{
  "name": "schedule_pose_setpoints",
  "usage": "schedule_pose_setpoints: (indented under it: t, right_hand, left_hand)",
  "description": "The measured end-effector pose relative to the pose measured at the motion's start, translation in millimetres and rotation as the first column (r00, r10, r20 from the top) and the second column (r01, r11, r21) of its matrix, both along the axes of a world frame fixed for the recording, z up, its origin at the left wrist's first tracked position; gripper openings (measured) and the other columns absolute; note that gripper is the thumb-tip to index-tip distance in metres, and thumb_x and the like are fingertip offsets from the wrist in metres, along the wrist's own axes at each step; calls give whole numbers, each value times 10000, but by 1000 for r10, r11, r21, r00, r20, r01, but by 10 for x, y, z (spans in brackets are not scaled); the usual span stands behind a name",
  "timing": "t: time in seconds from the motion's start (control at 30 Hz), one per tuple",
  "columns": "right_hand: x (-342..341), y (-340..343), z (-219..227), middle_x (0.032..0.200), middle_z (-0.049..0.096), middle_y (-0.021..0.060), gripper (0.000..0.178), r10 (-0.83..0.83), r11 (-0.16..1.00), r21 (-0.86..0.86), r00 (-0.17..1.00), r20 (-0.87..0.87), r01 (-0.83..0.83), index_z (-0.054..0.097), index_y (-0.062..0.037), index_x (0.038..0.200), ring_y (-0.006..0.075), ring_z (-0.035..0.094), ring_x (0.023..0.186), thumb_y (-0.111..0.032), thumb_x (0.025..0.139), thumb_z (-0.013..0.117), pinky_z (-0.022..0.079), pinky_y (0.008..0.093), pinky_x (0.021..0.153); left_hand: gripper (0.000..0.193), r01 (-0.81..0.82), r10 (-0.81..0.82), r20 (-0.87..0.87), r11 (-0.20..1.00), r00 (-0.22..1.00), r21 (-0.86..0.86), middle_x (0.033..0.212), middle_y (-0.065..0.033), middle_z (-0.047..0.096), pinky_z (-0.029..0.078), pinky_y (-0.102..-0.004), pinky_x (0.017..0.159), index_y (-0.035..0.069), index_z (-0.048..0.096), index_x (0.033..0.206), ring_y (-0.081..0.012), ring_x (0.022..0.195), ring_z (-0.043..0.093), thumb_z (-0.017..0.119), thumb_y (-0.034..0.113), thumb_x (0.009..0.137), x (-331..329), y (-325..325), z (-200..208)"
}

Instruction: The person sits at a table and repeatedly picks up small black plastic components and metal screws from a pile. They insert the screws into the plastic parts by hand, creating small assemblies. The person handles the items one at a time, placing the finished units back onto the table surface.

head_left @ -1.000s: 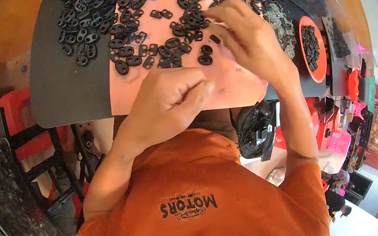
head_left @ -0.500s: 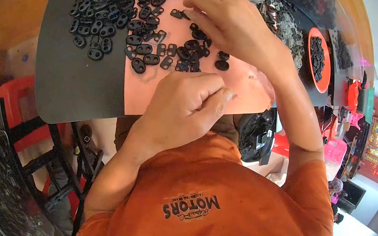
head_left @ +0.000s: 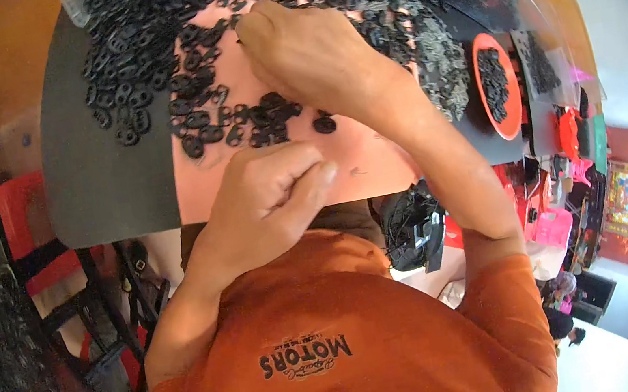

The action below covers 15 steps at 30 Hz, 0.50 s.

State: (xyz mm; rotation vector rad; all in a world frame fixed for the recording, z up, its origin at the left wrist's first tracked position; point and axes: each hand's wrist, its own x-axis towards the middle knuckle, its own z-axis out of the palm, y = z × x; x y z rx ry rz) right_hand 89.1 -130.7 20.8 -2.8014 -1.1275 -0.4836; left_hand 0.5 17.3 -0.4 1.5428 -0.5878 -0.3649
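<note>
Small black oval plastic pieces with two holes, like cord locks [head_left: 197,119], lie scattered over a pink sheet [head_left: 200,202] on the dark table. My left hand [head_left: 269,199] hovers above the sheet's near edge, closed, its thumb pressed to the curled index finger. Whatever it may hold is hidden. Farther out, my right hand [head_left: 312,53] reaches over the sheet with bent fingers drawn together, its fingertips near the loose pieces at the sheet's far side. Its back covers what the fingers may grip. A lone black piece [head_left: 325,123] rests between the two hands.
A large heap of black pieces [head_left: 124,62] spreads along the table's far side. Right of my right arm lie a pile of clear-grey small parts [head_left: 441,65] and an orange dish [head_left: 517,119] holding black pieces. A red plastic stool [head_left: 10,199] stands left of the table.
My right hand has moved left and slightly farther out across the sheet, its fingers drawn closer together. My left hand stays closed. The whole view has shifted a little.
</note>
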Motion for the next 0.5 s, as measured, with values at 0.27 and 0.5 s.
schedule_pose_setpoints:
  t: [0.27,0.5]
  right_hand:
    - [-798,-239,279,714,506,112,130,-1,925,366,966,-257,98,523,-18,814,290,556,620,-108,741,583,456,372,493]
    - [-996,-176,191,741,506,84,285,56,894,447,996,-65,-21,545,21,949,220,555,591,-46,679,610,461,312,481]
  left_hand:
    - [228,-297,255,-268,945,929,-133,679,53,495,322,-191,508,7,576,849,-29,586,408,490,202,933,-54,-45,119]
    - [222,-441,396,-256,885,882,-150,754,25,555,331,-156,537,-30,588,975,-8,615,432,476,157,936,-146,-185,167]
